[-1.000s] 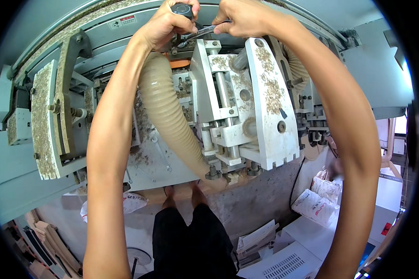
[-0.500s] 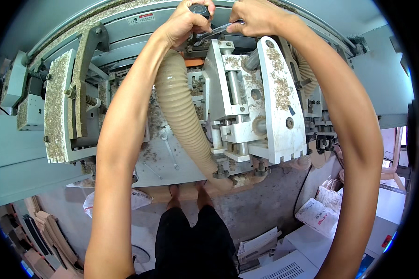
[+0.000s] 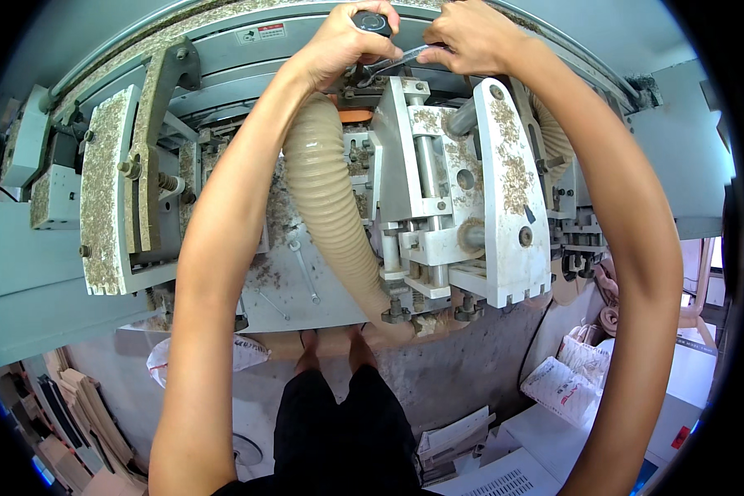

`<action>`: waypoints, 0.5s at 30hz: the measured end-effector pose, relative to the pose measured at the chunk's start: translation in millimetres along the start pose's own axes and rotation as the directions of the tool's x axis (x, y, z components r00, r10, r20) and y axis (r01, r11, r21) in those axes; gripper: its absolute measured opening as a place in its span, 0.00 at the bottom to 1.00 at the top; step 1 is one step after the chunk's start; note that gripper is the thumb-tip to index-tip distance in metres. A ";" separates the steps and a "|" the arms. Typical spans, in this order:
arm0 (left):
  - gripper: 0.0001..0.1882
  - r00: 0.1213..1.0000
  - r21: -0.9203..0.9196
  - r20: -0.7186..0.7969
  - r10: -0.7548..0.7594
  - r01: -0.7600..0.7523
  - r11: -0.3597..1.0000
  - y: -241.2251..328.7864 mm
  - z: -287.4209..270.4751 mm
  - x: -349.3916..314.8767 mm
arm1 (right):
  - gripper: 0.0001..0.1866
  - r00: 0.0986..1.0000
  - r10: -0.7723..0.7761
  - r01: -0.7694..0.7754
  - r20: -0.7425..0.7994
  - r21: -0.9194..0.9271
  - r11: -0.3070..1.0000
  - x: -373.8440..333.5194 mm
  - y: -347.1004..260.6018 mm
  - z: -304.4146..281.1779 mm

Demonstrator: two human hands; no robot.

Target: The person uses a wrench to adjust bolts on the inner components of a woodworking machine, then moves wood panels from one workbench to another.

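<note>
Up at the machine's far side, the right hand [image 3: 474, 38] pinches one end of a wrench [image 3: 404, 58] between thumb and curled fingers, and the shaft runs out leftward from that grip, sloping down to a far end just below the left hand [image 3: 339, 43]. Meanwhile the left fingers wrap a black knob [image 3: 372, 22], the thumb reaching beside the shaft, though whether it touches I cannot tell. Below the left hand hangs a ribbed hose [image 3: 331, 182], with a second wrench [image 3: 304, 271] lying on the plate [image 3: 326, 307] to its left.

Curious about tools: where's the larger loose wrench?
In the head view, the wrench lies on the grey plate, left of centre, between the left forearm and ribbed hose.
</note>
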State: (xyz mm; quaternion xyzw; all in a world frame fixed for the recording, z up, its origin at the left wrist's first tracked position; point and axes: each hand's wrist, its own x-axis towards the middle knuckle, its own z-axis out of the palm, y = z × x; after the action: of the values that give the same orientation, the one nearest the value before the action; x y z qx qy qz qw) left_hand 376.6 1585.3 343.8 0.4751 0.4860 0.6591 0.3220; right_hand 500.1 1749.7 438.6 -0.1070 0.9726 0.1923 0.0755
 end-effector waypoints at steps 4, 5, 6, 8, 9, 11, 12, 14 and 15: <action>0.11 0.859 0.372 -0.452 0.241 -0.064 0.926 9.8 36.1 -5.0 | 0.22 0.999 0.014 -0.013 0.039 -0.016 1.000 1.8 -2.8 -7.8; 0.12 0.779 0.454 -0.564 0.274 0.016 0.891 9.2 46.8 -5.2 | 0.22 1.000 0.007 -0.007 0.030 -0.008 1.000 1.0 -3.1 -9.3; 0.14 0.684 0.519 -0.658 0.316 0.106 0.848 7.8 56.1 -4.7 | 0.22 1.000 0.001 -0.001 0.021 -0.001 1.000 -0.1 -3.5 -10.1; 0.10 0.635 0.480 -0.718 0.285 0.156 0.863 5.5 60.8 -0.3 | 0.22 1.000 -0.011 0.011 -0.010 -0.005 1.000 -3.0 -3.2 -10.0; 0.09 0.650 0.452 -0.715 0.257 0.150 0.880 3.7 60.2 1.8 | 0.22 0.999 -0.020 0.019 -0.028 -0.014 1.000 -4.5 -3.3 -8.7; 0.04 0.695 0.394 -0.686 0.215 0.107 0.913 -0.2 53.9 4.6 | 0.23 0.998 -0.030 0.028 -0.052 -0.041 0.999 -5.4 -3.3 -4.7; 0.04 0.695 0.391 -0.676 0.245 0.058 0.918 -2.4 50.9 5.6 | 0.23 0.998 -0.031 0.028 -0.059 -0.060 0.998 -4.3 -3.4 -2.0; 0.04 0.690 0.380 -0.656 0.305 -0.047 0.924 -6.3 47.2 7.8 | 0.25 0.998 -0.032 0.027 -0.052 -0.088 0.996 -2.4 -1.3 3.0; 0.03 0.688 0.390 -0.653 0.316 -0.052 0.919 -7.6 45.7 8.5 | 0.25 0.999 -0.030 0.026 -0.042 -0.096 0.995 -0.5 0.8 5.0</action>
State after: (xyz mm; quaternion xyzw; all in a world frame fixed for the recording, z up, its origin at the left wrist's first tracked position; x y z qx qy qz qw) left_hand 416.3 1610.6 342.8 0.2825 0.6268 0.7248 -0.0444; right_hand 500.9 1752.5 434.4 -0.1283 0.9621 0.2351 0.0519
